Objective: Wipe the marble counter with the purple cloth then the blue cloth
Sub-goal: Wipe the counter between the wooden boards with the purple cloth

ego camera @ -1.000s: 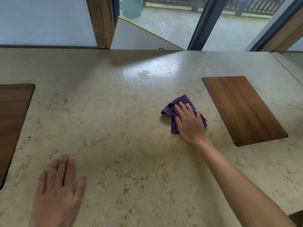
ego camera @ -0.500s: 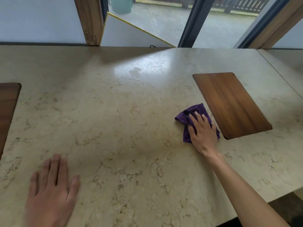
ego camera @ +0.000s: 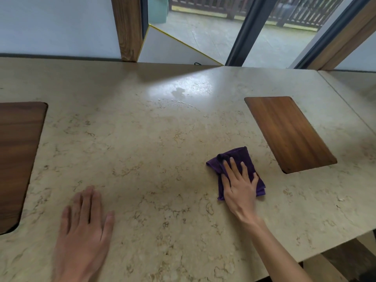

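A crumpled purple cloth point(ego camera: 247, 159) lies on the beige marble counter point(ego camera: 152, 151), right of centre. My right hand point(ego camera: 239, 186) presses flat on the cloth's near half, fingers spread and pointing away from me. My left hand point(ego camera: 83, 231) rests palm down on the bare counter at the near left, holding nothing. No blue cloth is in view.
A wooden inset panel point(ego camera: 289, 133) sits in the counter just right of the cloth, and another point(ego camera: 18, 159) at the left edge. A small wet smear point(ego camera: 179, 92) shines near the far middle. The counter's near right corner point(ego camera: 345, 241) drops off; wall and glass doors stand behind.
My right hand has slid the purple cloth toward me and to the right, from mid-counter to beside the right wooden panel's near corner. My left hand has stayed flat in place.
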A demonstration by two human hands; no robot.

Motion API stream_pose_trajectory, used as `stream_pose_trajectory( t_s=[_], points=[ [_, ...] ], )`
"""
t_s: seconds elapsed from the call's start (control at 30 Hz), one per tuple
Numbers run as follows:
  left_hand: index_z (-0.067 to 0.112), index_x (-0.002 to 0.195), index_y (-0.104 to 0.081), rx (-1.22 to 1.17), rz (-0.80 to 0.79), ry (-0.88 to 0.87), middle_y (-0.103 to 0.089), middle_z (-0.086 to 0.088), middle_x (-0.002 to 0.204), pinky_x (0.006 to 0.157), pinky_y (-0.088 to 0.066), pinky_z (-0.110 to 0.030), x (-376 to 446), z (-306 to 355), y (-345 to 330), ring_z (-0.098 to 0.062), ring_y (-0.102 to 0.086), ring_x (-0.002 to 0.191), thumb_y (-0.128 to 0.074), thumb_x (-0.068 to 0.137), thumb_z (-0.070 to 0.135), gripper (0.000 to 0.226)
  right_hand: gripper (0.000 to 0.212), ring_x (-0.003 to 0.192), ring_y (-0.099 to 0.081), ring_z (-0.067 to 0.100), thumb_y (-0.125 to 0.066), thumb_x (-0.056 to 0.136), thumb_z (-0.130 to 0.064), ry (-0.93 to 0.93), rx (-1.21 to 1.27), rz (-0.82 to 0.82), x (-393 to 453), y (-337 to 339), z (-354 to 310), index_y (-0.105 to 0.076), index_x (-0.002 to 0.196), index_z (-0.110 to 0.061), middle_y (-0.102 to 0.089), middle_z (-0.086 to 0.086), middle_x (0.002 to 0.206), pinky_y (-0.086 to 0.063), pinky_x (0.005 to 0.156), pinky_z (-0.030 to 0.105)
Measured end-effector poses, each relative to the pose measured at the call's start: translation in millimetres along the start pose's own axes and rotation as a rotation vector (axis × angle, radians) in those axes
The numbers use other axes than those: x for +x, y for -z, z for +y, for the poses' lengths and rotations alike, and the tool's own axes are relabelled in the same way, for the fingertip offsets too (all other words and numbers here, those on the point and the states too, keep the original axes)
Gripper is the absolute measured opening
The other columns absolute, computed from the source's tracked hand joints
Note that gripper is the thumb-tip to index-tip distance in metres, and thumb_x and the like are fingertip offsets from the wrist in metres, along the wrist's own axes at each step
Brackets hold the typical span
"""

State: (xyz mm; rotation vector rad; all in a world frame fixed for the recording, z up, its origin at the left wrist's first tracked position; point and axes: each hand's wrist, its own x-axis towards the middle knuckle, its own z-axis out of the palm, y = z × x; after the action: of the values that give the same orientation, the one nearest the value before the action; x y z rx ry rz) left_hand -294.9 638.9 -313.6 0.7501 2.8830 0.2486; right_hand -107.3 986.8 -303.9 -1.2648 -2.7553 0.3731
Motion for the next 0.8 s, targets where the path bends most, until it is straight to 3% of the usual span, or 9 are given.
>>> stream_pose_trajectory(
  t_s=[0.2, 0.3, 0.4, 0.47, 0.63, 0.8],
  points=[
    [0.014, 0.158, -0.015, -0.007, 0.038, 0.033, -0.001, 0.005, 0.167, 0.119, 0.017, -0.027, -8.6, -22.2, 2.5, -0.014, 0.005, 0.154, -0.009, 0.097, 0.062, 0.078, 0.053, 0.155, -0.008, 0.021, -0.016, 0.102, -0.055, 0.130, 0.005, -0.043, -32.3, -19.4, -75.0, -0.020, 0.154, -0.045, -0.013, -0.020, 0.163, -0.001, 0.121, 0.062],
    [0.015, 0.158, -0.016, -0.017, 0.044, 0.023, -0.006, 0.002, 0.167, 0.120, 0.015, -0.027, -11.5, -28.6, 4.2, -0.018, 0.000, 0.154, -0.011, 0.098, 0.061, 0.076, 0.050, 0.155, -0.010, 0.024, -0.019, 0.105, -0.053, 0.250, -0.024, -0.067, -58.6, -32.0, -132.0, -0.025, 0.155, -0.043, -0.018, -0.018, 0.163, -0.001, 0.118, 0.064],
    [0.013, 0.158, -0.021, 0.000, 0.037, 0.001, -0.014, -0.002, 0.166, 0.121, 0.010, -0.030, -12.3, -34.5, 3.0, -0.022, -0.010, 0.153, -0.016, 0.099, 0.057, 0.073, 0.047, 0.153, -0.021, 0.028, -0.027, 0.106, -0.052, 0.373, -0.034, -0.092, -85.7, -46.4, -198.7, -0.036, 0.151, -0.042, -0.031, -0.014, 0.161, -0.013, 0.116, 0.068],
    [0.011, 0.157, -0.023, -0.001, 0.041, -0.013, -0.018, -0.003, 0.165, 0.122, 0.006, -0.033, -13.4, -37.5, 1.6, -0.023, -0.014, 0.152, -0.018, 0.100, 0.055, 0.072, 0.047, 0.153, -0.020, 0.031, -0.032, 0.105, -0.051, 0.416, -0.038, -0.110, -95.2, -55.1, -228.9, -0.035, 0.151, -0.042, -0.030, -0.011, 0.163, -0.013, 0.116, 0.073],
    [0.012, 0.157, -0.020, 0.033, 0.062, -0.024, -0.018, -0.002, 0.166, 0.123, 0.005, -0.035, -14.7, -38.7, -0.1, -0.020, -0.014, 0.153, -0.019, 0.101, 0.054, 0.070, 0.051, 0.156, 0.008, 0.022, -0.024, 0.104, -0.056, 0.435, -0.003, -0.154, -85.9, -53.0, -223.1, -0.019, 0.155, -0.048, -0.005, -0.015, 0.168, 0.012, 0.117, 0.066],
    [0.016, 0.159, -0.011, 0.052, 0.059, -0.032, -0.011, 0.001, 0.168, 0.123, 0.008, -0.033, -15.3, -40.0, 0.5, -0.018, -0.008, 0.154, -0.015, 0.100, 0.056, 0.071, 0.051, 0.156, 0.002, 0.015, -0.025, 0.105, -0.051, 0.429, -0.026, -0.116, -70.2, -51.1, -194.7, -0.023, 0.156, -0.043, -0.010, -0.013, 0.168, -0.007, 0.124, 0.056]
  ],
)
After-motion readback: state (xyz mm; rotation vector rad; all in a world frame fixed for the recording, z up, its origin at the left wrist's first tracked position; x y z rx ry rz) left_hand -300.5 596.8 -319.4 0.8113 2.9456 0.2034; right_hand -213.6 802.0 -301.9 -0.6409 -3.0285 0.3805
